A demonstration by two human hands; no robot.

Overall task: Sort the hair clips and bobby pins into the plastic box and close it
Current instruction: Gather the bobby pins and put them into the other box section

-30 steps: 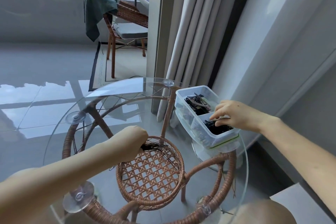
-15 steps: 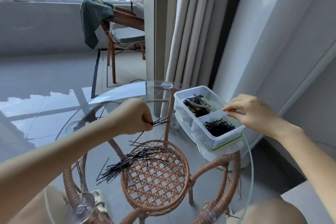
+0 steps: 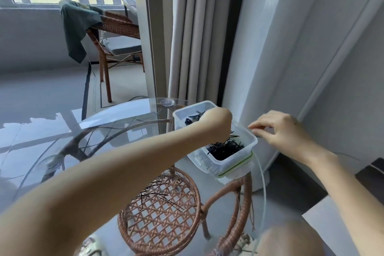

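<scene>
Clear plastic box [image 3: 234, 161] holds hair clips [image 3: 193, 119] far, bobby pins [image 3: 225, 148] near. Left hand [image 3: 216, 124], curled round more pins, hovers above; right hand [image 3: 279, 131] rests loosely bent at its rim. Stray pins [image 3: 158, 193] on the glass table [image 3: 124, 114] and lidding are left.

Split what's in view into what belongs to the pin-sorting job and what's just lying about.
Job: plastic box, lid beneath it, bobby pins inside, hair clips, loose pins on the glass table, left hand, right hand.
Lying about: rattan chair, green cloth, curtain.
</scene>
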